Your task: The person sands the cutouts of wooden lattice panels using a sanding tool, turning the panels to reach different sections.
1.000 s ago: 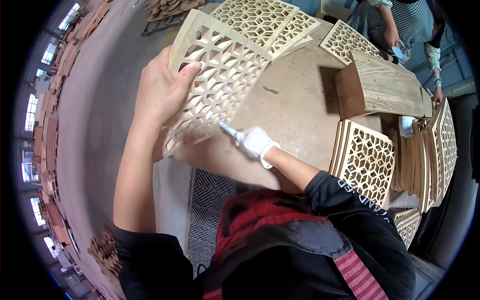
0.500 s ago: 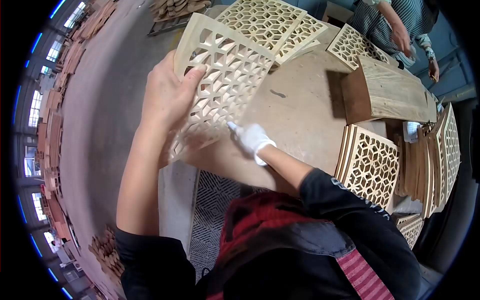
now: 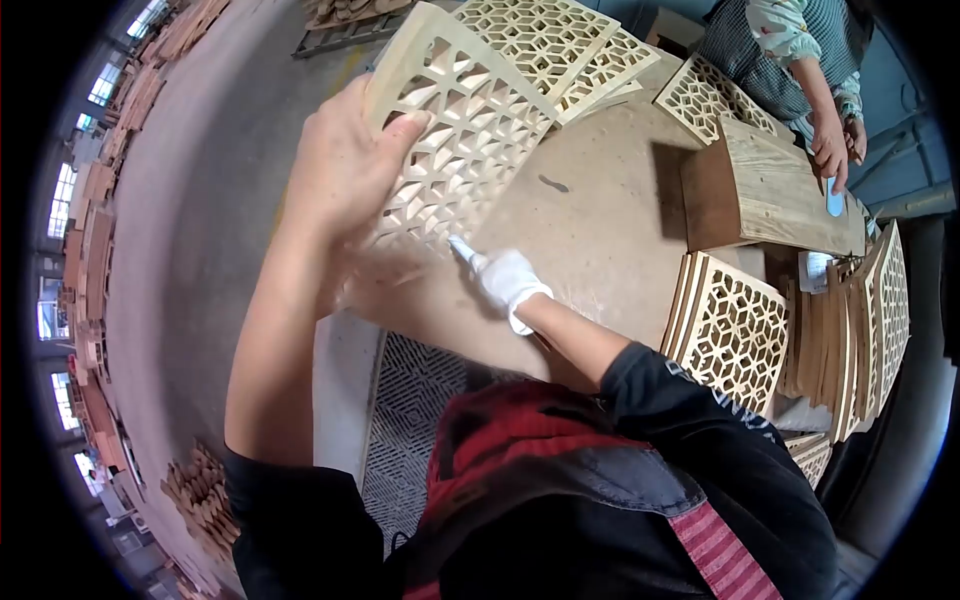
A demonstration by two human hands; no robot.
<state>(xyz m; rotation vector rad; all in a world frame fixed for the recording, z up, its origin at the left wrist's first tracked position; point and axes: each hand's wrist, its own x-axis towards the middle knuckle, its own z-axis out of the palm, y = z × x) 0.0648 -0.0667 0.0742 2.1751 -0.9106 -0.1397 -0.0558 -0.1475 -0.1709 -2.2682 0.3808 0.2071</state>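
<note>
My left hand, bare, grips the upper left edge of a pale wooden lattice panel, thumb on its face and fingers behind. The panel is tilted up over the table; its lower end is smeared by motion. My right hand, in a white glove, is closed near the panel's lower edge. A narrow pale tip juts from it toward the lattice; whether this is a gloved finger or a held piece I cannot make out.
Lattice panels lie at the table's far end. A wooden box stands at the right, with stacked panels nearer me. Across from me, a co-worker's hand holds a small light-blue piece above the box.
The panel's upper end and my left hand have shifted slightly up and right. My right hand stays close to its lower edge. The co-worker's hand has come down over the box.
</note>
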